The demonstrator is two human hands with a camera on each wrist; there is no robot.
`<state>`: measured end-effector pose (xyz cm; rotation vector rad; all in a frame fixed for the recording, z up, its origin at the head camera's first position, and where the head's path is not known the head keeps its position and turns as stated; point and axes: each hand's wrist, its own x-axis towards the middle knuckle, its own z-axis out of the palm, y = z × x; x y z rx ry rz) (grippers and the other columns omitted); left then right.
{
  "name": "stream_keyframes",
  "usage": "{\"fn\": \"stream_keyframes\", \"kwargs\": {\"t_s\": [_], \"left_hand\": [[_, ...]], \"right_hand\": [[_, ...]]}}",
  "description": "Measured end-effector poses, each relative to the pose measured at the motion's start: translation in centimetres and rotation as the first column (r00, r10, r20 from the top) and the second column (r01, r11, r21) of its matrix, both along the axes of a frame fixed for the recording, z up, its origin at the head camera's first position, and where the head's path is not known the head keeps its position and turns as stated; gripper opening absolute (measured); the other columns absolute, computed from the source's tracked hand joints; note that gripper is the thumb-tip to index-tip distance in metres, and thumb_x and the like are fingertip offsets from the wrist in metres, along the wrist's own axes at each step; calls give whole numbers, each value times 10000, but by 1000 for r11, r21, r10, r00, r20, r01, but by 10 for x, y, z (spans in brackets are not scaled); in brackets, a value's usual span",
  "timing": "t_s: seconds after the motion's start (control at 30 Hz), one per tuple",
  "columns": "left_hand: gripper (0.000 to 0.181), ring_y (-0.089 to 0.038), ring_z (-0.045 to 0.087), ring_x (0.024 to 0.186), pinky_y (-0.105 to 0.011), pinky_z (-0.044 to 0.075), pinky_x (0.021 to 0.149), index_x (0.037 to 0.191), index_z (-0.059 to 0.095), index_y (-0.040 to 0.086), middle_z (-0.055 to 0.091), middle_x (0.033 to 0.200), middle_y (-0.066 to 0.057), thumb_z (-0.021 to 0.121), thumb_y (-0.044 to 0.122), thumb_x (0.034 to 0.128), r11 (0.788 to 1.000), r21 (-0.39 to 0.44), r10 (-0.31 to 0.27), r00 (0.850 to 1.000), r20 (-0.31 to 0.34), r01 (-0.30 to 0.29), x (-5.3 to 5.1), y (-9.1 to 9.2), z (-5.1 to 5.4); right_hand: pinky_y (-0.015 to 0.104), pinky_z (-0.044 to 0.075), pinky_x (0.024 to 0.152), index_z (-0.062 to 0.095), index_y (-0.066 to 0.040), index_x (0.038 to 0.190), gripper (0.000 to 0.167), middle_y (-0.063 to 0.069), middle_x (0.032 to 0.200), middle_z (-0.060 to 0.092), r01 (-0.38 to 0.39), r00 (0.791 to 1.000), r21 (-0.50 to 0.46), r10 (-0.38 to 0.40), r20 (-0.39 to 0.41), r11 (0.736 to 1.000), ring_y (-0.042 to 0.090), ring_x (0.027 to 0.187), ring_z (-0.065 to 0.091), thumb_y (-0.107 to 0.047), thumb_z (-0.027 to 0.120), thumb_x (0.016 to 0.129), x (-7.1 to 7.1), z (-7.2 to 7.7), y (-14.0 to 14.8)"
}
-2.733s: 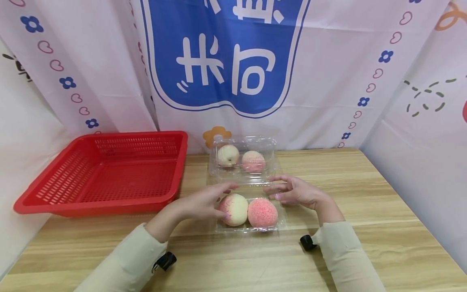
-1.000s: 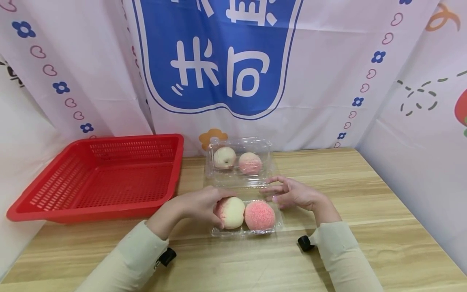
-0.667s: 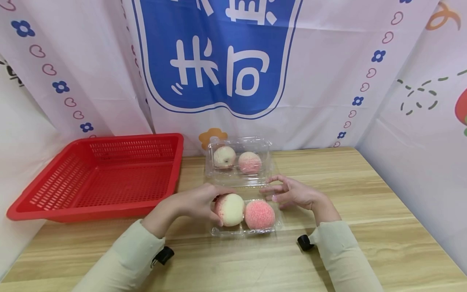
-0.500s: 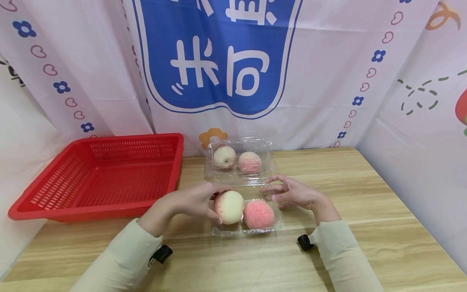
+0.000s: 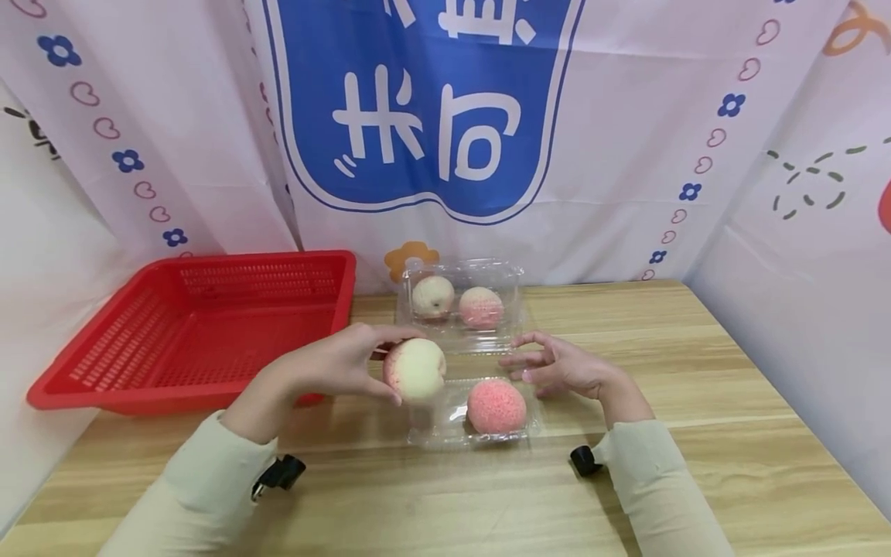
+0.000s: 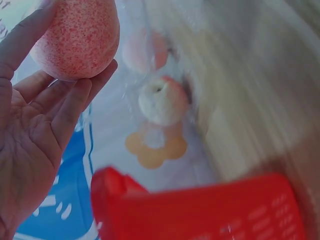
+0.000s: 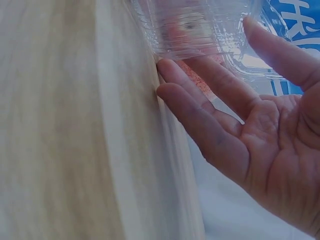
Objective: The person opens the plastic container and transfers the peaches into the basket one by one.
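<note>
Cream-pink, the peach gripped in the left hand is apparently leaving the container, next needing steadiness, the relaxed right hand holding nothing.

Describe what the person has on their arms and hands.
Both arms are in plain, pale cream sleeves; the left sleeve and right sleeve reach the wrists. A small black device juts out by the left wrist, another by the right. The left hand and right hand wear no gloves.
</note>
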<state>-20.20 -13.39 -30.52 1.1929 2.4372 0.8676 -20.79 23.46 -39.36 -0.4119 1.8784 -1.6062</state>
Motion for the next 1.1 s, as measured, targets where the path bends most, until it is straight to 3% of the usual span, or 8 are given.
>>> {"fn": "stream_keyframes", "kwargs": {"t_s": [0.27,0.53,0.7,0.87,1.1], "left_hand": [[782,-200,605,1140,-398,571,936,1394,554,153,639,1263,-10,910,246,704,991,11,133,990,-56,-132,0,-26,15],[852,-253,580,1193,-491,565,925,1433,514,182,613,1314,-43,912,324,693,945,-15,324,943,-79,-326,5,-58,27],[846,-287,580,1209,-516,568,909,1439,505,214,605,1334,-63,900,360,705,924,-8,379,919,-104,-382,8,-81,32],[843,-290,565,1217,-502,587,863,1442,500,234,598,1349,-63,887,398,711,898,-12,436,891,-125,-441,8,-102,31],[856,-332,553,1230,-501,588,864,1466,471,203,578,1374,-105,873,392,734,879,-12,471,872,-135,-476,3,-123,27]], "right_hand": [[336,542,856,238,-13,1461,622,209,1558,375,3,1000,8,-3,-2,1000,398,1385,457,-31,596,953,0,-2,2],[348,539,875,257,-24,1450,570,212,1560,371,-5,1000,1,5,3,1000,410,1397,436,-4,556,965,-1,-2,0],[342,540,875,264,-28,1436,576,211,1559,373,-4,1000,-3,4,9,1000,406,1391,444,-29,586,958,-1,-1,0],[327,539,857,267,-42,1438,594,194,1556,387,-2,1000,-1,2,17,1000,379,1365,483,-45,607,951,0,-1,0],[334,539,864,280,-57,1433,584,179,1548,408,7,1000,2,-7,19,1000,357,1344,509,-45,608,950,1,-1,0]]}}
